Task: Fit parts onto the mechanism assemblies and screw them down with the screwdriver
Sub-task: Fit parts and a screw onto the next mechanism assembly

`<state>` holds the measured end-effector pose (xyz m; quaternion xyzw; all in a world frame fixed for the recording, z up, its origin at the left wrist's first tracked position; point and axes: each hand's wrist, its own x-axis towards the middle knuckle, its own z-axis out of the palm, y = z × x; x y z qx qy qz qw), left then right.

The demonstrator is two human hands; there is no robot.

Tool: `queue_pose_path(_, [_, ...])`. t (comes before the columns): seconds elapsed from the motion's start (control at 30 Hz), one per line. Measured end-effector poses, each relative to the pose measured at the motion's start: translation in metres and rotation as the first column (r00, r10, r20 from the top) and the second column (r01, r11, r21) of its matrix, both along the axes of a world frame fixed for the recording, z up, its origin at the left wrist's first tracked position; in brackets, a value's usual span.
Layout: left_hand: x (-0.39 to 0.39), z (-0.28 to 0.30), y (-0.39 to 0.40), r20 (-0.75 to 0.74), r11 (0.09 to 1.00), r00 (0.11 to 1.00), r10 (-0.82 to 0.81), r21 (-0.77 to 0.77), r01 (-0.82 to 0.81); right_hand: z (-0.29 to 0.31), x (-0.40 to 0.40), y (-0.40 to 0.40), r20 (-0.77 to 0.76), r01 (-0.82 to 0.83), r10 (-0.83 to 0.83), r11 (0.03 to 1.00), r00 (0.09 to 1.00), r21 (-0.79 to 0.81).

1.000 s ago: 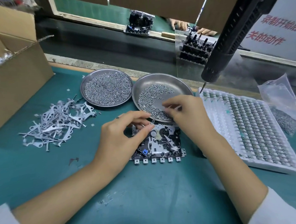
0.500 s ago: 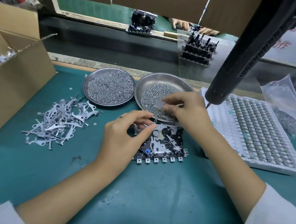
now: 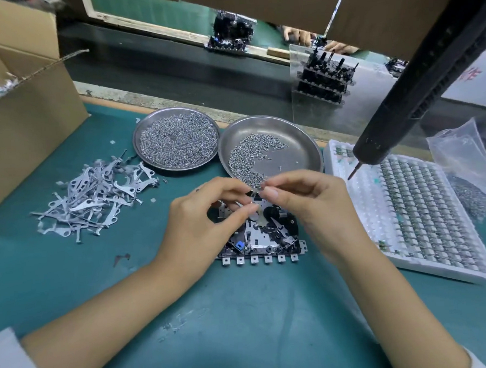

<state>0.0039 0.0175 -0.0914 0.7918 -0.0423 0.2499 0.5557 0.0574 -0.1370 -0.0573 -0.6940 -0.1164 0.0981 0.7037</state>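
Head view. Left hand and right hand: fingers curled, tips meeting over the far edge of the mechanism assembly, pinching something too small to identify. Assembly lies on the counter beneath both hands. Screw dish just beyond the fingers; screwdriver hangs to their right, unheld.

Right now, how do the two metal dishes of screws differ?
The left dish is covered nearly edge to edge with screws; the right dish holds a thinner patch on its left side, with bare metal showing. The left dish lies flat; the right dish looks tilted, its near rim by the fingertips. Both are round, shallow steel dishes on the green mat.
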Motion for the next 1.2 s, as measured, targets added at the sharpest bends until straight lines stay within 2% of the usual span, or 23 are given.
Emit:
queue_pose_path(0.4, [-0.001,-0.003,-0.001,0.088,0.993,0.996,0.015,0.112,-0.025,-0.006,-0.009,0.002,-0.156,-0.007,0.027,0.991,0.987,0.133])
queue_pose_path(0.77, [-0.002,-0.002,-0.001,0.095,0.990,0.995,0.002,0.140,-0.015,-0.001,-0.012,0.004,-0.130,0.004,0.001,0.999,0.991,0.042])
queue_pose_path(1.2, [-0.001,-0.006,0.000,0.171,0.979,0.985,-0.018,0.203,-0.017,0.000,-0.012,0.002,-0.171,-0.017,0.023,0.999,0.985,0.036])
